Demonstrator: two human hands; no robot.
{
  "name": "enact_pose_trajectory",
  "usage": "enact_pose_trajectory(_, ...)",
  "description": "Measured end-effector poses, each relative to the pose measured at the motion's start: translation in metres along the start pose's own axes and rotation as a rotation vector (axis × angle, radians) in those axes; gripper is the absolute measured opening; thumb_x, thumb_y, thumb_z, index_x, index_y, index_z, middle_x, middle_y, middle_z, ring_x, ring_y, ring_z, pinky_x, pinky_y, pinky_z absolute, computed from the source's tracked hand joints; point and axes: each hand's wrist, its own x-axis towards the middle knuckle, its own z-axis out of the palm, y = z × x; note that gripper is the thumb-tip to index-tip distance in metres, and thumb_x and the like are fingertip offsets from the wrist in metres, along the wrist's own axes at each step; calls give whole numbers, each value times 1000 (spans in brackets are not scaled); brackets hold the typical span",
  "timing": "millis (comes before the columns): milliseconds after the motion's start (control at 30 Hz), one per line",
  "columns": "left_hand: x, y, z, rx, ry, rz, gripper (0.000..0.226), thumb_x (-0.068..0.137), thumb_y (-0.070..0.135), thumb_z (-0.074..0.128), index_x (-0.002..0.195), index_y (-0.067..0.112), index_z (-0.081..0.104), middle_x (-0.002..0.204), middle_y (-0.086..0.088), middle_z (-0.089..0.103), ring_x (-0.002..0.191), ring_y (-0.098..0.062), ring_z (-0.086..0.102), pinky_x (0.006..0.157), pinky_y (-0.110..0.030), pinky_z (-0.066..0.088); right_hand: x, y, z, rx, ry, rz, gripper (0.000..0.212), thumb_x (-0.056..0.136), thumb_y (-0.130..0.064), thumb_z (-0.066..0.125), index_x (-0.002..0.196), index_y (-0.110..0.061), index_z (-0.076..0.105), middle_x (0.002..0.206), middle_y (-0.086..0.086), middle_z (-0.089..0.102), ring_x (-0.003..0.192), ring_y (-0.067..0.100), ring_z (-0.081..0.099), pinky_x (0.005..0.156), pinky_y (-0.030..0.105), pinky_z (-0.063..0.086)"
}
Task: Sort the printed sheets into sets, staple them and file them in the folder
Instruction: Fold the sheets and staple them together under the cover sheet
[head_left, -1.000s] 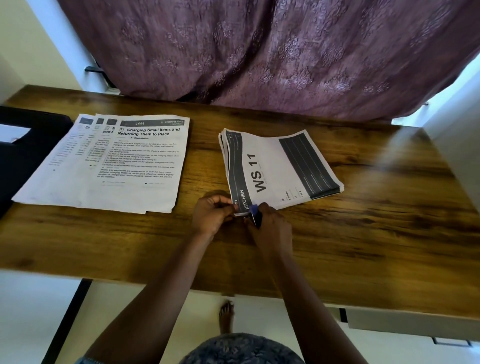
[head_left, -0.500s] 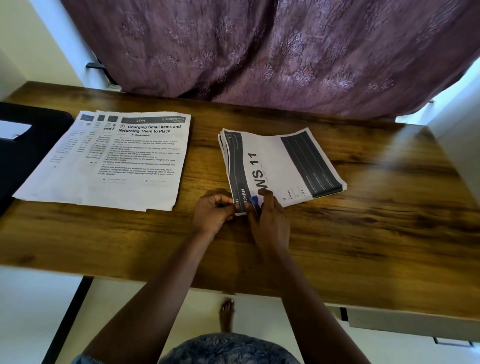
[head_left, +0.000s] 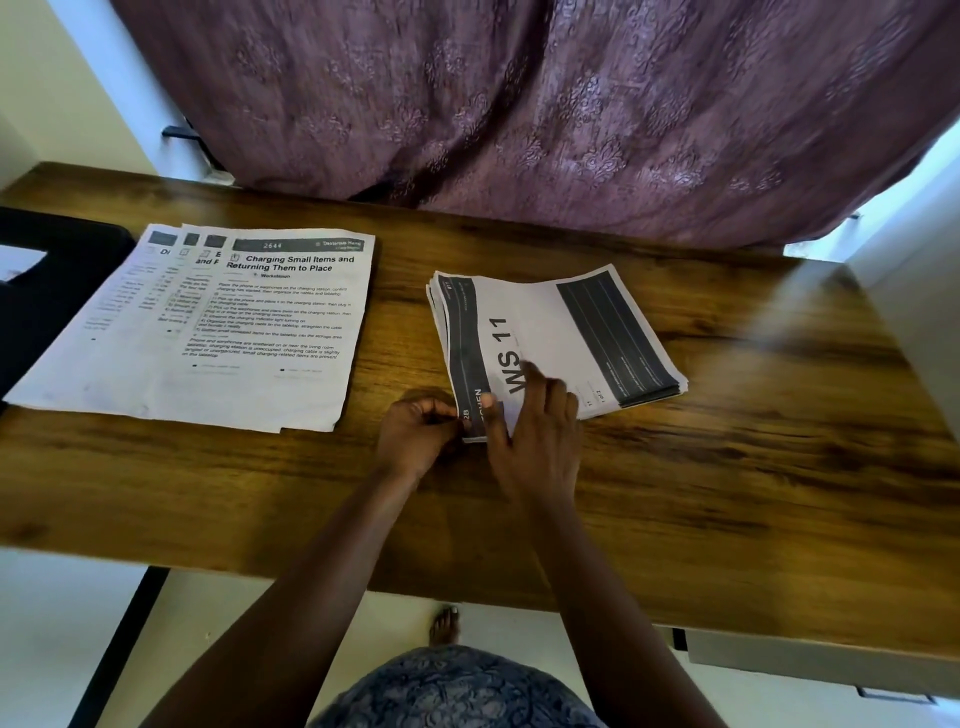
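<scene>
**A:** What holds the paper?

**B:** The left hand (head_left: 415, 436). Its fingers are curled, and it pinches the near left corner of the WS 11 stack (head_left: 561, 332), right at the dark margin strip.

**A:** And the right hand?

**B:** The right hand (head_left: 535, 431) lies palm down on the top sheet just beside that corner. Its fingers are straight and a little apart, pressing on the paper and covering part of the big "WS" print. It is slightly blurred.

**A:** Where does the stack sit?

**B:** Flat on the wooden table (head_left: 727, 467), a little right of centre. It is turned so its print reads sideways, and the sheet edges along its left side are uneven. The pinched corner points toward the person.

**A:** Other paper?

**B:** The fanned sheets (head_left: 280, 332) lie to the left, well apart from the stack. Four of them overlap, and the top one is headed "Charging Small Items and Returning Them to Place".

**A:** The folder?

**B:** The black folder (head_left: 62, 280) lies at the table's left edge, just beside the fanned sheets.

**A:** Behind?

**B:** A purple curtain (head_left: 519, 104) hangs past the table's far edge.
</scene>
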Motion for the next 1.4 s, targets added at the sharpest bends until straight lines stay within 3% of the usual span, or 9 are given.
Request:
enact_pose_trajectory(100, -1, 2, -1, -51, -31, -29, 7, 82, 0, 70, 81, 7, 69, 81, -5, 71, 71, -14, 68, 60, -20, 56, 29, -8, -13, 64, 28, -25, 70, 90, -65, 15, 148, -27, 22, 154, 6, 23, 142, 24, 19, 110, 49, 20)
enact_pose_trajectory(200, -1, 3, 0, -77, -35, -58, 9, 81, -1, 70, 80, 7, 68, 78, -4, 70, 70, -13, 67, 59, -18, 55, 63, -21, -4, -57, -32, -125, 71, 89, -63, 10, 151, -29, 9, 160, 5, 2, 147, 22, -2, 111, 51, -6)
enact_pose_trajectory(367, 4, 3, 0, -60, -48, -105, 15, 84, -5, 64, 81, 9, 68, 81, -4, 70, 71, -13, 67, 56, -16, 53, 72, -6, 49, -118, -232, -140, 65, 95, -59, 9, 152, -27, 4, 159, 7, -2, 146, 23, -9, 113, 62, -3)
enact_pose_trajectory(600, 16, -3, -1, -31, -71, -134, 14, 81, -6, 66, 79, 8, 67, 80, -12, 71, 63, -15, 67, 59, -21, 56, 72, 3, 69, -149, -279, -161, 74, 85, -64, -3, 150, -29, -8, 159, 5, -8, 145, 20, -14, 107, 45, -23)
enact_pose_trajectory(933, 11, 13, -2, -135, -75, -254, 15, 86, -8, 61, 80, 7, 62, 83, -9, 68, 72, -18, 66, 54, -18, 54, 78, -6, 29, 20, -483, -62, 72, 90, -67, 14, 151, -28, 10, 159, 4, 11, 147, 22, -1, 111, 52, -14)
enact_pose_trajectory(1033, 11, 14, -2, -158, -76, -271, 12, 86, -5, 63, 83, 6, 62, 83, -8, 68, 72, -17, 67, 55, -20, 56, 66, 8, 2, 99, -431, 68, 62, 92, -64, 31, 138, -24, 41, 143, 0, 46, 134, 24, 39, 112, 49, 25)
enact_pose_trajectory(1100, 13, 14, -2, -173, -73, -286, 10, 86, -5, 63, 85, 6, 63, 84, -10, 68, 71, -18, 67, 53, -20, 55, 49, 19, -10, 141, -440, 139, 43, 90, -56, 49, 116, -23, 55, 114, -3, 63, 105, 15, 58, 90, 34, 46)
enact_pose_trajectory(1167, 16, 14, -2, -155, -71, -297, 9, 86, -2, 64, 85, 7, 63, 86, -12, 69, 71, -19, 67, 52, -21, 54, 31, 21, -16, 91, -517, 125, 35, 84, -52, 62, 103, -23, 56, 98, -5, 63, 88, 11, 59, 77, 29, 48)
enact_pose_trajectory(1400, 23, 25, 10, -66, -71, -277, 7, 90, 7, 62, 88, 14, 60, 88, -9, 67, 72, -20, 65, 55, -24, 55, 17, 20, -25, -18, -541, 65, 37, 84, -32, 66, 112, -15, 49, 112, 5, 61, 100, 21, 59, 79, 30, 49)
